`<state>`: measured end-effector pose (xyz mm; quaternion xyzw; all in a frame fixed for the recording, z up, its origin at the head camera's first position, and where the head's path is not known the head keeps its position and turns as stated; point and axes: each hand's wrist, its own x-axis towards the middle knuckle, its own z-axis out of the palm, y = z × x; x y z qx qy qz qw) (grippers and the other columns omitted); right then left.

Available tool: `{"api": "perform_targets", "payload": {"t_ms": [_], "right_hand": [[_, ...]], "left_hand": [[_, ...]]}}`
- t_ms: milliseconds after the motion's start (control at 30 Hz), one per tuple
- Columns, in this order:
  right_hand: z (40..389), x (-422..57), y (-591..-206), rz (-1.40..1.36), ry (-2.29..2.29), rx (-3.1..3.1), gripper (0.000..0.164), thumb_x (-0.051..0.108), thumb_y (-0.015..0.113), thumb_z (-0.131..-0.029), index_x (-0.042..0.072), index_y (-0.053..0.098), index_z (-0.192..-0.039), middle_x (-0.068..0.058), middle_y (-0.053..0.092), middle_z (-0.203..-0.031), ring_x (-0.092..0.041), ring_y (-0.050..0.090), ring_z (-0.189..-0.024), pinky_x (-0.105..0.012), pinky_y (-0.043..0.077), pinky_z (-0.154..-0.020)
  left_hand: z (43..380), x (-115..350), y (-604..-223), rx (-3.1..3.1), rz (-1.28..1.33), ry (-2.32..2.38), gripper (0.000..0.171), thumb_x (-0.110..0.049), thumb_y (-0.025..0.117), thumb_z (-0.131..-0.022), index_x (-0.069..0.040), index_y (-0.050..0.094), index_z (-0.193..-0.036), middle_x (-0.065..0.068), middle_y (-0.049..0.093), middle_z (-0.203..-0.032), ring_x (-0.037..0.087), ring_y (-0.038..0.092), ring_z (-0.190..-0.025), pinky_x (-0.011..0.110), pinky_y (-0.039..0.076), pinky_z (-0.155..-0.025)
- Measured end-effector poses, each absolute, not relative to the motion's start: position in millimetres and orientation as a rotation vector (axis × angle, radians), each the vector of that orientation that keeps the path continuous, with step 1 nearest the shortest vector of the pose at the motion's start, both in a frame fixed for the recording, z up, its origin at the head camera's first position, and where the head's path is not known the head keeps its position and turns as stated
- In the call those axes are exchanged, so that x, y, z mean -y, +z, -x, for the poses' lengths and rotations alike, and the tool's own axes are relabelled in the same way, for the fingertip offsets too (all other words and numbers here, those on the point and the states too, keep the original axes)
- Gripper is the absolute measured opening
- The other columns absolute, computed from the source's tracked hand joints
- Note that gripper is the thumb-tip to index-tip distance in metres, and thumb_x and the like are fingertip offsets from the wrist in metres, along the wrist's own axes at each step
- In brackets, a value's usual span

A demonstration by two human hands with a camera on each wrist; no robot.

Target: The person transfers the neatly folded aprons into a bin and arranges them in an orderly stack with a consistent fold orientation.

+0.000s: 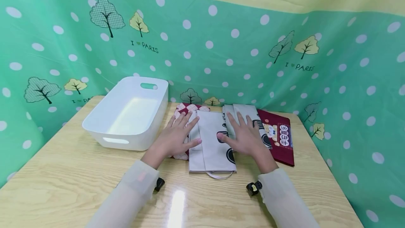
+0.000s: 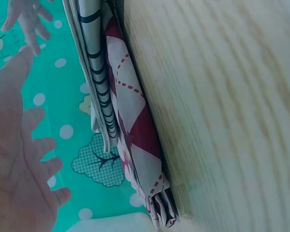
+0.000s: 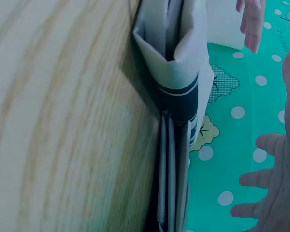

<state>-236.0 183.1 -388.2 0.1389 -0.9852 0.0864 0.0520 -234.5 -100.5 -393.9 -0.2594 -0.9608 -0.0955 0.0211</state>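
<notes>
Head view: wooden table [image 1: 76, 178], dotted green curtain [image 1: 218, 66] behind; white bin [image 1: 139, 141] far left. Left hand [image 1: 174, 138] and right hand [image 1: 248, 140], fingers spread, grasping nothing, above pale folded cloths [image 1: 213, 157] mid-table. Left wrist: argyle cloth [image 2: 140, 125] on woodgrain. Right wrist: right hand apart from cloths.
</notes>
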Motion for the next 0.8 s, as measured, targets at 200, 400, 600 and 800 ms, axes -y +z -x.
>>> {"api": "perform_targets", "payload": {"t_ms": [200, 400, 600, 800], "right_hand": [[239.0, -182.3, -391.0, -0.430, 0.273, 3.023, 0.105, 0.089, 0.037, -0.086, 0.024, 0.016, -0.166, -0.022, 0.018, -0.168, -0.057, 0.016, -0.148, -0.080, 0.012, -0.111], [247.3, -177.5, -387.5, -0.437, 0.309, 3.052, 0.103, 0.089, 0.028, -0.088, 0.024, 0.014, -0.166, -0.021, 0.020, -0.167, -0.056, 0.019, -0.148, -0.078, 0.014, -0.112], [256.9, -180.9, -389.5, -0.465, 0.444, 3.047, 0.089, 0.076, 0.026, -0.099, 0.018, 0.020, -0.165, -0.024, 0.033, -0.162, -0.052, 0.030, -0.145, -0.076, 0.023, -0.111], [264.8, -184.8, -384.9, -0.427, 0.649, 3.055, 0.078, 0.061, 0.032, -0.106, 0.008, 0.026, -0.162, -0.027, 0.040, -0.156, -0.048, 0.038, -0.142, -0.067, 0.032, -0.113]], "left_hand": [[235.5, 101.0, -396.2, 2.990, 0.806, -0.298, 0.086, -0.074, 0.038, -0.098, -0.025, 0.015, -0.165, 0.010, 0.005, -0.172, 0.032, 0.006, -0.157, 0.055, 0.001, -0.125], [239.4, 99.3, -394.4, 2.993, 0.802, -0.271, 0.084, -0.072, 0.040, -0.099, -0.024, 0.019, -0.165, 0.013, 0.009, -0.171, 0.035, 0.011, -0.156, 0.058, 0.006, -0.124], [244.8, 95.9, -391.6, 3.057, 0.778, -0.360, 0.081, -0.068, 0.043, -0.101, -0.024, 0.020, -0.165, 0.015, 0.009, -0.171, 0.039, 0.013, -0.155, 0.058, 0.006, -0.124], [249.0, 92.3, -391.3, 3.062, 0.740, -0.388, 0.078, -0.059, 0.048, -0.103, -0.019, 0.021, -0.165, 0.019, 0.018, -0.168, 0.045, 0.024, -0.150, 0.063, 0.018, -0.121]]}}
